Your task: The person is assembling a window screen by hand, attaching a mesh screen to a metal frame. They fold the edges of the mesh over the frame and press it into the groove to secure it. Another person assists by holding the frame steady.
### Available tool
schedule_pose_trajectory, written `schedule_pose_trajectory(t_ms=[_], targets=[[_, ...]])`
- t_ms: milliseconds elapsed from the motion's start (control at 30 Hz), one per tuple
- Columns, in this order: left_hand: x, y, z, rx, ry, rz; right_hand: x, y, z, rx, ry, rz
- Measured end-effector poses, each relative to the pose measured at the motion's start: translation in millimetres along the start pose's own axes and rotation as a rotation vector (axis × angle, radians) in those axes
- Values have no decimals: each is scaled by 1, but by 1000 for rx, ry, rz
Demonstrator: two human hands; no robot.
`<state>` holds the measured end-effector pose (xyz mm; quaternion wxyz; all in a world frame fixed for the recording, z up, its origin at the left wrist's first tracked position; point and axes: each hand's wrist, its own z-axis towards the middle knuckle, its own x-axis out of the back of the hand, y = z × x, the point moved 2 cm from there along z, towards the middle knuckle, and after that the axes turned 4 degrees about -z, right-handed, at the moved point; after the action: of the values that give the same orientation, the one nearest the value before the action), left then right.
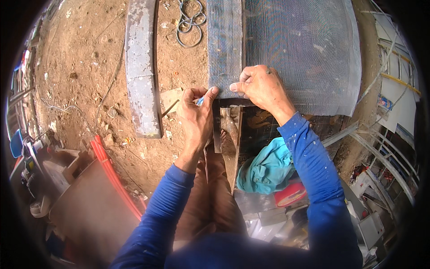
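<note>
A grey wire mesh screen (pixel 300 49) lies over a dark metal frame (pixel 230 102), its near edge just beyond my hands. At the mesh's near left corner, my left hand (pixel 197 114) is closed, thumb and fingers round a small blue object (pixel 200 101) whose kind I cannot make out. The thumb tip is at the mesh border. My right hand (pixel 266 89) rests over the near part of the mesh, its fingers curled and thumb and forefinger pinched together. Whatever that pinch holds, if anything, is too small or hidden to name. A ring-like object shows on a right-hand finger.
Left of the mesh, a worn grey metal bar (pixel 142 67) lies on the dirt ground, with a looped cable (pixel 190 29) beyond it. A teal cloth (pixel 266 168) sits below my right forearm. Orange tubes (pixel 114 172) lean at left; metal framing (pixel 380 157) stands at right.
</note>
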<state>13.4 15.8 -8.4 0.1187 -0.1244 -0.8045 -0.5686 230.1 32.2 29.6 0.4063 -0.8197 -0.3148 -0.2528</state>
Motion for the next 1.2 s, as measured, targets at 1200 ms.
schedule_pose_trajectory(t_ms=[1200], targets=[[-7,-20,-2,157,-347,-136,3,-6,-21,-36,34,-137]])
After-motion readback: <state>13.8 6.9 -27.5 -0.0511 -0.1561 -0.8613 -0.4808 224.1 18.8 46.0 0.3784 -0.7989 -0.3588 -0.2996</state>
